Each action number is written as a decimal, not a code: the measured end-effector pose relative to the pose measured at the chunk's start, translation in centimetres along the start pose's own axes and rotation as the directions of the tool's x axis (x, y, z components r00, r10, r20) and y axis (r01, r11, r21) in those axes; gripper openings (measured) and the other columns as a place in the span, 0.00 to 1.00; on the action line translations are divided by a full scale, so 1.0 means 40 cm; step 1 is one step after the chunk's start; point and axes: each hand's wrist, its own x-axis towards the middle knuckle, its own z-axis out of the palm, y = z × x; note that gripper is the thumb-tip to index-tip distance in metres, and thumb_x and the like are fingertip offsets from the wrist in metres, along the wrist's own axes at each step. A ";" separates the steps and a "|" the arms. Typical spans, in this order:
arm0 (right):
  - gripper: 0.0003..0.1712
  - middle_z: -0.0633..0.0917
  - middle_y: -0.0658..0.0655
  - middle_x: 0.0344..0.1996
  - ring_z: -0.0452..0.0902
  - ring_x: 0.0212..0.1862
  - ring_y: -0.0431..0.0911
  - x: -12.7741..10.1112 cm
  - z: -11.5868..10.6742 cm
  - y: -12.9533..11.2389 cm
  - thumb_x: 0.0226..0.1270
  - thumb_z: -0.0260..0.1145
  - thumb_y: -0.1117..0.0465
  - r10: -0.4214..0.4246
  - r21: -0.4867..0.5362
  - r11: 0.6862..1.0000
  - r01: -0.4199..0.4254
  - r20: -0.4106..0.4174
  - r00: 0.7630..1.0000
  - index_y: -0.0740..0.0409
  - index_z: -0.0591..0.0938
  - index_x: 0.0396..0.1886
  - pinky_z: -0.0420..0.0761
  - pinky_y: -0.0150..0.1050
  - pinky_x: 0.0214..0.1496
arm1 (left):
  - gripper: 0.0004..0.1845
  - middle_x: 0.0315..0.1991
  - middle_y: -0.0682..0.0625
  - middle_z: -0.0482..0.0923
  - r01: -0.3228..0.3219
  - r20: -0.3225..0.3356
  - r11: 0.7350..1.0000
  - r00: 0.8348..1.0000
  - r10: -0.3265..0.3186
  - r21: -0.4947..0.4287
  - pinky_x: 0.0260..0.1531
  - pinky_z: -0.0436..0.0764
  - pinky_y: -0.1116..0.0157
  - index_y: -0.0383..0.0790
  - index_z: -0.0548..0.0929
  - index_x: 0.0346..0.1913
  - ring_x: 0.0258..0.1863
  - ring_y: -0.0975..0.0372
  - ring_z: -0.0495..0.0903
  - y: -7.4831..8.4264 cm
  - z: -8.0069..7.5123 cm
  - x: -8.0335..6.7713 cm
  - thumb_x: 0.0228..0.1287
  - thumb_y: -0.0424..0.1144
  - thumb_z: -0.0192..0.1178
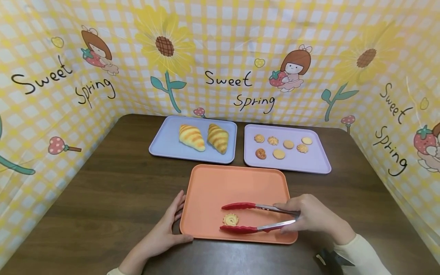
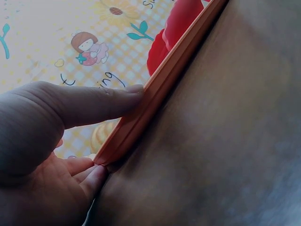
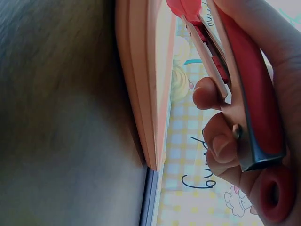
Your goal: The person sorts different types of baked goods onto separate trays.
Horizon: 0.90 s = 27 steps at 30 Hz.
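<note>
My left hand (image 1: 163, 233) holds the near-left corner of an orange tray (image 1: 220, 183), thumb at the front rim and fingers along the left side. In the left wrist view the thumb (image 2: 101, 103) meets the tray's outer wall. My right hand (image 1: 314, 215) grips red-tipped metal tongs (image 1: 242, 230) over the tray's right edge. The tongs' arms are spread, with a swirl cookie (image 1: 230, 219) between the red tips, close against the nearer one; whether they touch cannot be told. In the right wrist view, fingers wrap the tongs' red handle (image 3: 251, 89).
Behind on the left, a blue tray (image 1: 165, 141) carries two croissants (image 1: 191, 136). A lilac tray (image 1: 299, 164) at the back right holds several small cookies (image 1: 279, 154) and a pretzel-shaped one (image 1: 261, 153). Checked cloth walls (image 1: 220, 49) enclose the brown table (image 1: 103, 191) on three sides.
</note>
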 end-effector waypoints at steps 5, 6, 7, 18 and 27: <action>0.33 0.82 0.36 0.24 0.66 0.23 0.30 0.002 0.000 -0.001 0.49 0.80 0.40 0.021 0.002 1.000 -0.021 0.017 1.000 0.57 0.89 0.50 0.68 0.27 0.23 | 0.64 0.76 0.30 0.41 0.002 -0.002 1.000 1.000 -0.002 -0.001 0.62 0.58 0.82 0.34 0.35 0.79 0.74 0.37 0.46 -0.001 0.000 -0.001 0.54 0.35 0.76; 0.34 0.83 0.37 0.25 0.67 0.24 0.30 0.002 0.001 -0.001 0.49 0.80 0.40 0.022 0.003 1.000 -0.022 0.018 1.000 0.57 0.89 0.50 0.69 0.27 0.23 | 0.64 0.76 0.30 0.41 0.001 -0.002 1.000 1.000 -0.001 0.000 0.62 0.59 0.81 0.34 0.35 0.79 0.74 0.37 0.46 -0.002 0.000 -0.001 0.54 0.35 0.76; 0.34 0.84 0.38 0.26 0.68 0.24 0.31 0.002 0.001 -0.001 0.49 0.80 0.39 0.024 0.007 1.000 -0.024 0.019 1.000 0.57 0.89 0.49 0.70 0.27 0.24 | 0.64 0.76 0.30 0.41 -0.001 -0.002 1.000 1.000 0.001 0.002 0.62 0.59 0.81 0.34 0.35 0.79 0.73 0.37 0.46 -0.003 0.001 -0.001 0.54 0.35 0.76; 0.32 0.89 0.46 0.33 0.74 0.26 0.31 -0.013 0.008 0.014 0.48 0.81 0.42 -0.008 0.014 1.000 0.008 -0.031 0.999 0.58 0.90 0.48 0.74 0.26 0.28 | 0.63 0.76 0.30 0.41 -0.025 0.004 1.000 1.000 0.025 0.007 0.62 0.58 0.81 0.33 0.34 0.79 0.73 0.36 0.46 -0.002 0.000 -0.002 0.56 0.36 0.75; 0.30 0.88 0.43 0.29 0.69 0.23 0.29 -0.019 0.011 0.011 0.47 0.82 0.45 -0.041 0.017 0.999 0.042 -0.061 0.997 0.59 0.90 0.47 0.70 0.21 0.25 | 0.63 0.76 0.30 0.40 -0.035 0.004 0.999 0.999 0.035 0.010 0.62 0.58 0.81 0.33 0.34 0.79 0.73 0.36 0.46 -0.003 -0.001 -0.001 0.56 0.36 0.75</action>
